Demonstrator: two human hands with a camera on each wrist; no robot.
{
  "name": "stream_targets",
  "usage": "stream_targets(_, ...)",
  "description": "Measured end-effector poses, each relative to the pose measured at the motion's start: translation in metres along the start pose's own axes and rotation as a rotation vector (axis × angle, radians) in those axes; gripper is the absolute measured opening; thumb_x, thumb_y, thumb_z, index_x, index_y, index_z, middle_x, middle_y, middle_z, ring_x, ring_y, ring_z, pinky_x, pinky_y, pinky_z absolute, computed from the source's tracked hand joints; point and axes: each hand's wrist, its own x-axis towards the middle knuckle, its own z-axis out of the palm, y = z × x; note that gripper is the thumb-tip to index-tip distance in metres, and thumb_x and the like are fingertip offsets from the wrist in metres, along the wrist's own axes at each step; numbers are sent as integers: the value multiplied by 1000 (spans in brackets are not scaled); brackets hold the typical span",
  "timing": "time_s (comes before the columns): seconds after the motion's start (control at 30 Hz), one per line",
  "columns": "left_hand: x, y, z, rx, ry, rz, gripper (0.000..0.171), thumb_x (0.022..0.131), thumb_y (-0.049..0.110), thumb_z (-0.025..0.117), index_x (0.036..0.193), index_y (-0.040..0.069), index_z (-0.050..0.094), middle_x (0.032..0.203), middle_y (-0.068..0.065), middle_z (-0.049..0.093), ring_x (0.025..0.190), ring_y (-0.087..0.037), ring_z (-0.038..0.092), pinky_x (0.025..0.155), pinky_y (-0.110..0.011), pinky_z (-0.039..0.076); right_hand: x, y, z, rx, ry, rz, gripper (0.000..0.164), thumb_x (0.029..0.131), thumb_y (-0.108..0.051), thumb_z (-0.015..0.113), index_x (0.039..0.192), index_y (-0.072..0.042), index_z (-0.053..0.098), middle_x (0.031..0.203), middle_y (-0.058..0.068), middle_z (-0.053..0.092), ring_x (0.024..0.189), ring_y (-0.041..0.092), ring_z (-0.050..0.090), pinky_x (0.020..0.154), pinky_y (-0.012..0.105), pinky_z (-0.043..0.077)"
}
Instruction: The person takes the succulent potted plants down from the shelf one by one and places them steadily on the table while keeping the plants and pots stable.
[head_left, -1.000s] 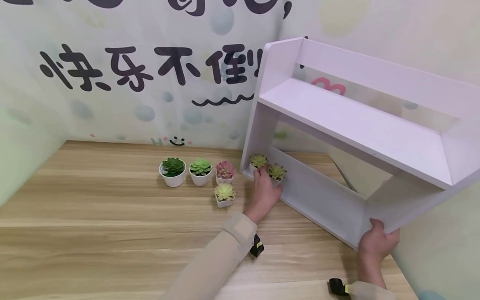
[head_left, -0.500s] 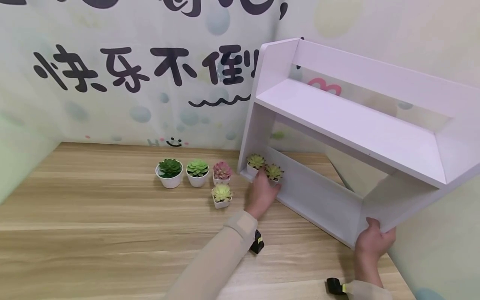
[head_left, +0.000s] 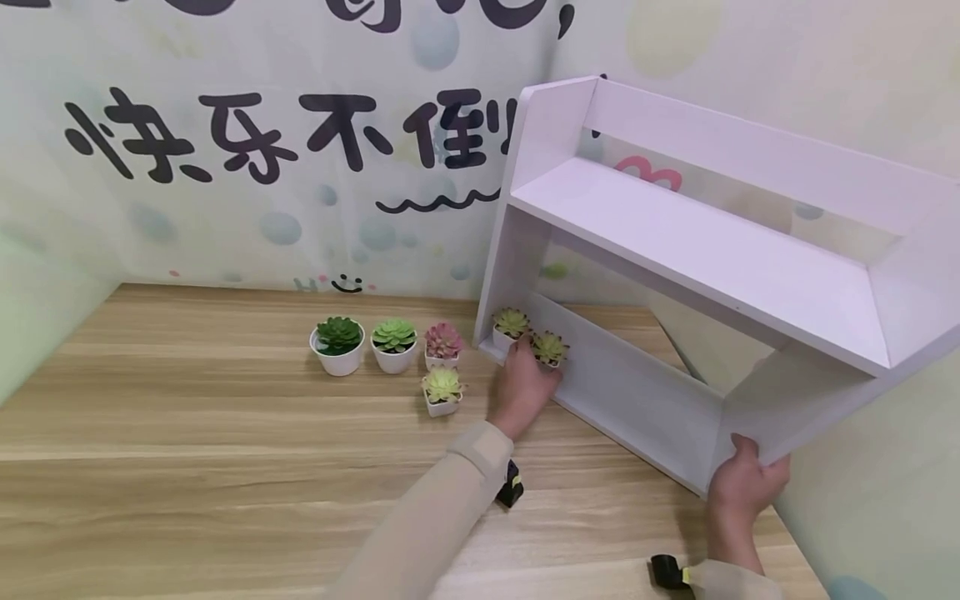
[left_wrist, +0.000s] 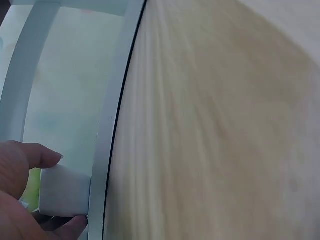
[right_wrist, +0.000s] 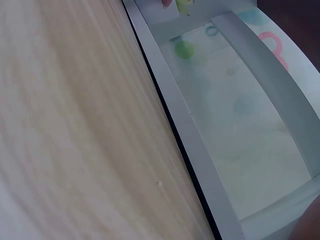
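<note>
A white two-tier shelf (head_left: 645,400) stands angled on the table. On its lower board, at the left end, sit two yellow-green succulents in white pots, the left succulent (head_left: 511,323) and the right succulent (head_left: 551,347). My left hand (head_left: 523,387) pinches the right one's pot. In the left wrist view, that white pot (left_wrist: 65,191) is between thumb (left_wrist: 42,156) and fingers, close to the shelf's front edge. My right hand (head_left: 744,483) grips the bottom of the shelf's right side panel, thumb on the inner face; its outer fingers are partly hidden.
Left of the shelf stand a dark green succulent (head_left: 339,343), a bright green succulent (head_left: 393,343), a pink succulent (head_left: 443,343) and a pale yellow succulent (head_left: 442,390), all in white pots. A printed wall cloth (head_left: 225,225) hangs behind the wooden table (head_left: 187,467).
Only the head view has shifted slightly. Both hands keep their holds, and the shelf and pots stay where they were.
</note>
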Motion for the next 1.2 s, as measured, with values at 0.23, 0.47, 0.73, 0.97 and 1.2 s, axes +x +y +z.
stream_targets(0.23,-6,2,-11,-6,9,65,74,84,34,79,145,4,49,133,-17,64,108,-35,69,86,-47,60,0,0,2,-6,-4,3,44,95,-7,51,139,-10,57,124,-12,61,122,9,53,118,25,36)
stream_targets(0.47,-16,18,-28,-72,-37,138,69,82,26,79,141,2,52,135,-15,62,111,-30,67,90,-41,59,0,1,0,-1,-6,8,41,95,-7,51,135,-12,59,120,-14,62,118,5,53,118,25,35)
stream_targets(0.73,-30,33,-53,-100,-40,175,67,81,19,77,141,1,52,131,-17,64,108,-27,67,91,-39,58,1,1,0,15,5,13,33,94,-7,53,123,-18,62,111,-19,61,110,2,53,113,23,37)
stream_targets(0.97,-44,36,-72,-121,-83,136,73,80,21,78,145,5,48,112,-13,72,62,-11,54,64,-27,52,1,0,-1,44,17,14,32,93,-4,53,120,-19,63,113,-18,63,113,3,54,115,22,37)
stream_targets(1.2,-55,28,-102,-109,-95,140,76,83,28,79,148,8,45,80,-4,67,52,-10,48,51,-27,47,1,0,2,57,29,-6,30,92,-2,53,111,-23,64,109,-18,64,110,3,54,112,21,38)
